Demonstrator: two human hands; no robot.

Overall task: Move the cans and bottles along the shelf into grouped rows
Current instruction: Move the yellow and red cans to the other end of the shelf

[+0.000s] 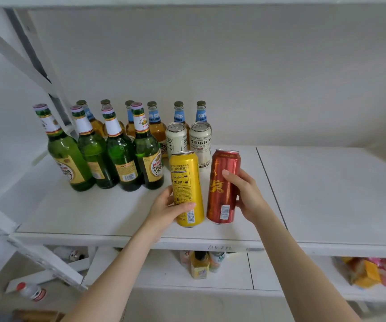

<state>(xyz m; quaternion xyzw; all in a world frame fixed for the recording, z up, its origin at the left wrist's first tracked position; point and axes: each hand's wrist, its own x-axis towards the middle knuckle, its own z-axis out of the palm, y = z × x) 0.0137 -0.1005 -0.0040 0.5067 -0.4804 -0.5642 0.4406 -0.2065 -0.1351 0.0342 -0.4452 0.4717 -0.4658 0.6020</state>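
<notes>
On the shelf (71, 212) we see green bottles (120, 154) at ten o'clock and white cans (200, 140) at twelve. At six, side by side, stand the yellow can (187, 180), our left hand (164, 205) curled round it, and the red can (220, 201), gripped by our right hand (247, 194).

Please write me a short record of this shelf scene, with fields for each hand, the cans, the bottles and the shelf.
left hand: holds the yellow can near the front edge
right hand: holds the red can, beside the yellow one
white cans: two, upright, just behind the held cans
green bottles: four, upright, front row on the left
brown bottles: blue neck labels, row at the back, six caps visible
shelf: white
</notes>
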